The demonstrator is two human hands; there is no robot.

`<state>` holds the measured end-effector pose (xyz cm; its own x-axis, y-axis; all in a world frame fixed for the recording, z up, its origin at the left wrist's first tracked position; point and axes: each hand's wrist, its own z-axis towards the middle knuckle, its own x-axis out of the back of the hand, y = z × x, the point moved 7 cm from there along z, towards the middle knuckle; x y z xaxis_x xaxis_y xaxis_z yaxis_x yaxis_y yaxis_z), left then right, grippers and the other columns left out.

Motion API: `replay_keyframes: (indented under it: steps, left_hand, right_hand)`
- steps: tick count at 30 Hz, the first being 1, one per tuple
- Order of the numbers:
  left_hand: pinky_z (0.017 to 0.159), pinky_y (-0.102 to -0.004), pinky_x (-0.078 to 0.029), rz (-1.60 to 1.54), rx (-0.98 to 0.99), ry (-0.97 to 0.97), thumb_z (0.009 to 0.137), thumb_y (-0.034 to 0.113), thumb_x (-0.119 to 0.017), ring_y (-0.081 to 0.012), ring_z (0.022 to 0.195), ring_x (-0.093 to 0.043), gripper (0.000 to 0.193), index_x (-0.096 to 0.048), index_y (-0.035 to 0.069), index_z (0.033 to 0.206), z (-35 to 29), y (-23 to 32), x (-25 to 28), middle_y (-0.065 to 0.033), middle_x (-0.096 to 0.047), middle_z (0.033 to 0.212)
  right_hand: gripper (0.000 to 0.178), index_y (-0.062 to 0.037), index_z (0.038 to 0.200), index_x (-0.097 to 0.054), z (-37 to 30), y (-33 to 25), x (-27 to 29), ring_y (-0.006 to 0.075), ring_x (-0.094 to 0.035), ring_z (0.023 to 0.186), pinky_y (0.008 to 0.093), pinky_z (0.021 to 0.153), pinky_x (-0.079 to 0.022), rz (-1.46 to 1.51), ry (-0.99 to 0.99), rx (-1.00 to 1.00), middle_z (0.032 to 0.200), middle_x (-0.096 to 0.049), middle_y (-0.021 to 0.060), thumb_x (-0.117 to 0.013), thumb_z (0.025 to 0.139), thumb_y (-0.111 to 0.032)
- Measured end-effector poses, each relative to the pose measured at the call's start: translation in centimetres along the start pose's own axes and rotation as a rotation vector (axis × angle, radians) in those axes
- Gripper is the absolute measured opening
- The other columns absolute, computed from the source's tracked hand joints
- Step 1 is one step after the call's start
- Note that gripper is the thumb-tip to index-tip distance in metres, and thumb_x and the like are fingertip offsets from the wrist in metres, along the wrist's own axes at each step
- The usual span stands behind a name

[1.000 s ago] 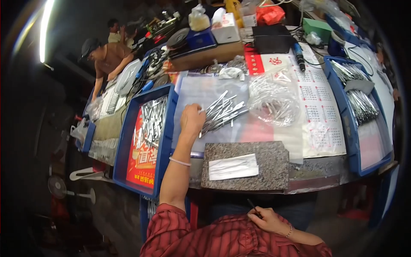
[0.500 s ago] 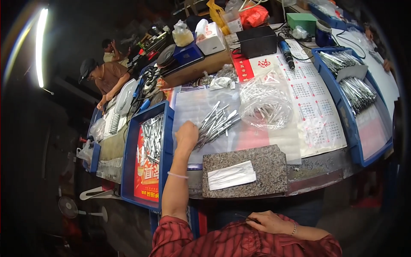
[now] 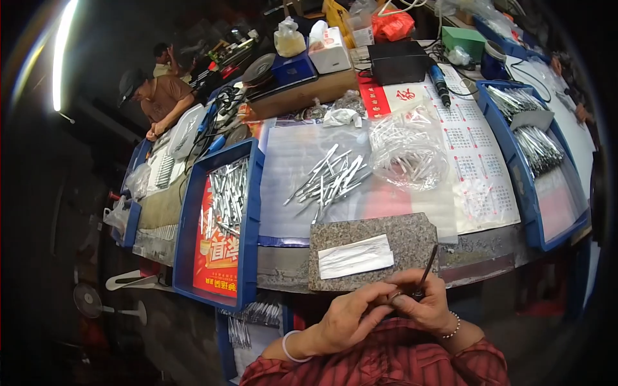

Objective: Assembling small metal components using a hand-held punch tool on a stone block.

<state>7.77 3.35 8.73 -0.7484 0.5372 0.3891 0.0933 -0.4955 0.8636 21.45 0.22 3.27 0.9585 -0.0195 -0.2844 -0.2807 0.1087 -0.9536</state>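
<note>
"Brownish-black is showing at the fingers; where is that slim rod (image 3: 427,268) sitting?"

"It is sticking out of the right hand (image 3: 425,307), its long axis slanting away from the wearer and a little rightward, its free end overlapping the right edge of the granite slab (image 3: 412,231) in this view."

"Which hand is lying nearer?"

"The right; its thumb and fingers are gripping the rod's lower end. The left hand (image 3: 353,316) is resting against it from the left, fingertips bunching. Whether it is pinching something small, I am failing to tell, since the fingers are hiding it."

"How is the rod looking?"

"Thin, straight and dark, seeming thicker near the grip. Beyond the hands, a white strip (image 3: 355,255) is lying on the slab, and silver metal pieces (image 3: 335,179) are lying loosely heaped farther off, leftward."
</note>
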Motion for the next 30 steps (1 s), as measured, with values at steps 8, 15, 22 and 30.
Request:
replay_keyframes:
  steps: [8, 15, 22, 30]
  left_hand:
    - [0.081, -0.0274, -0.052, -0.185, 0.186, -0.130, 0.088, -0.003, -0.066, -0.0151, 0.090, -0.066, 0.049, -0.042, -0.001, 0.131, -1.6, -2.3, -1.0, -0.0119, -0.065, 0.100]
    - [0.069, -0.0239, -0.054, -0.467, 0.198, 0.009, 0.090, -0.003, -0.063, -0.0128, 0.079, -0.068, 0.018, -0.065, -0.004, 0.108, -2.4, -2.7, 1.8, -0.0101, -0.067, 0.094]
    - [0.062, -0.0238, -0.052, -0.551, 0.128, 0.215, 0.090, 0.001, -0.064, -0.0152, 0.069, -0.066, 0.015, -0.066, -0.006, 0.103, -4.7, -3.3, 4.4, -0.0133, -0.067, 0.082]
    - [0.057, -0.0211, -0.047, -0.506, 0.163, 0.226, 0.085, 0.000, -0.070, -0.0127, 0.065, -0.063, 0.017, -0.068, -0.006, 0.101, -7.0, -3.8, 4.5, -0.0115, -0.066, 0.080]
  right_hand:
    - [0.009, 0.0014, 0.096, -0.067, -0.7, -0.7, 1.5, 0.0106, -0.062, 0.060, 0.0227, 0.055, -0.048, -0.014, 0.011, -0.113, 0.074, -0.068, 0.0078, -0.064, 0.090, -0.005]
    - [0.007, 0.0006, 0.092, -0.066, -0.2, 0.3, 0.9, 0.0082, -0.058, 0.055, 0.0220, 0.050, -0.045, 0.005, -0.078, -0.320, 0.073, -0.068, 0.0076, -0.065, 0.090, -0.006]
    - [0.007, -0.0044, 0.093, -0.062, 8.4, -4.5, -1.4, 0.0266, -0.064, 0.069, 0.0349, 0.061, -0.049, -0.798, -0.260, 0.224, 0.079, -0.062, 0.0103, -0.063, 0.089, -0.010]
    - [0.015, -0.0069, 0.096, -0.063, 19.9, 3.6, -9.0, 0.0354, -0.064, 0.087, 0.0450, 0.076, -0.052, -1.321, -0.922, 0.421, 0.108, -0.056, 0.0153, -0.052, 0.087, -0.013]
